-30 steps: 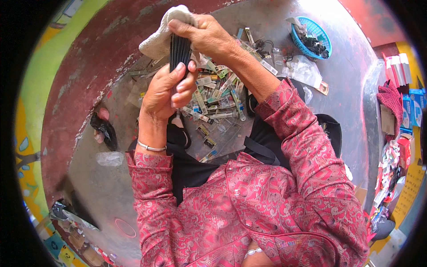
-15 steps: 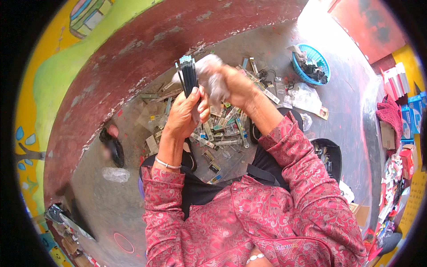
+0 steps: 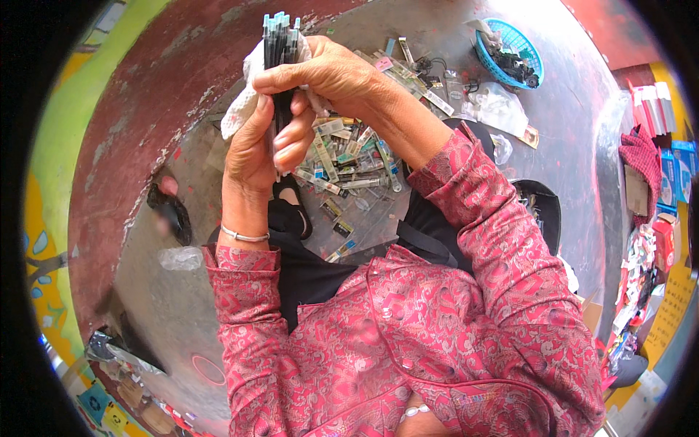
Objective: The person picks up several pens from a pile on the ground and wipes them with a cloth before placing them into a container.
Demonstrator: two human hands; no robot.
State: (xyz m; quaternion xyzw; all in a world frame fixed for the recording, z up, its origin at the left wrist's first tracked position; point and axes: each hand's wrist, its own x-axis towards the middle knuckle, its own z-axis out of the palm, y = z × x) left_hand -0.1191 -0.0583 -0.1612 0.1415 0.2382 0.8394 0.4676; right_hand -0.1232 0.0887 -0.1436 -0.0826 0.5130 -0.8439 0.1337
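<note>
A bundle of thin black sticks with pale blue ends, like pen refills (image 3: 279, 49), stands upright in front of me. My left hand (image 3: 255, 149) is closed round its lower part, thumb up. Higher on the bundle, my right hand (image 3: 331, 73) presses a whitish cloth (image 3: 244, 105) against it, thumb across the front and the cloth behind. The fingers of the right hand are partly hidden by cloth and sticks. Below both hands, a heap of small clear packets and narrow cases (image 3: 357, 171) is spread on the floor.
A blue plastic basket (image 3: 535, 54) with dark items stands at the far right. Crumpled clear plastic (image 3: 499, 109) lies nearer. A dark red wall (image 3: 116, 131) curves along the left. Boxes and packages (image 3: 673, 182) line the right side. A black bag (image 3: 542, 211) sits by my right arm.
Both hands have moved up and to the left in the picture with the bundle. The right hand with the cloth, formerly beside the sticks, now wraps against them.
</note>
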